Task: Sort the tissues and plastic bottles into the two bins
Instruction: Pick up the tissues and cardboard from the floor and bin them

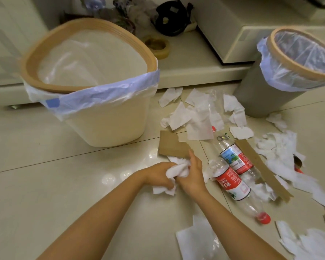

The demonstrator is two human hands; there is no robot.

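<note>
At lower centre, the left hand (160,175) and right hand (190,173) are both clutching one tissue wad (177,170). Loose corners are dangling, so scraps could drop short of the cream bin (94,79).

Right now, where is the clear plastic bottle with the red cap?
In the head view, the clear plastic bottle with the red cap lies on the floor right of both hands, cap toward the camera, beside a second labelled bottle and a brown cardboard strip.
</note>
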